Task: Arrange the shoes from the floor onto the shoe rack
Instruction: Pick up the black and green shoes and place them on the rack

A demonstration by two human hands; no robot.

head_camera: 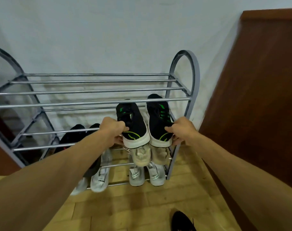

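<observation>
Left hand (114, 130) gripping the heel of one black-and-green sneaker (133, 120), right hand (182, 130) gripping its mate (159, 120), both toes-in on the second tier of the shoe rack (98, 100) — heels seemingly overhanging the front bar (41, 147), so could tip back onto the floor (142, 205) if released too soon.

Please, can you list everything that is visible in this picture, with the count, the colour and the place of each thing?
shoe rack: one, grey metal, against the pale wall
black sneakers with green marks: two, second shelf, right end
dark shoes: two, black, second shelf, left of the sneakers
beige shoes: two, third shelf, right
white shoes: at least four, lower shelves
black shoe: one, on the floor, bottom right
wooden panel: one, brown, right of the rack
left hand: grips the left sneaker's heel
right hand: grips the right sneaker's heel
</observation>
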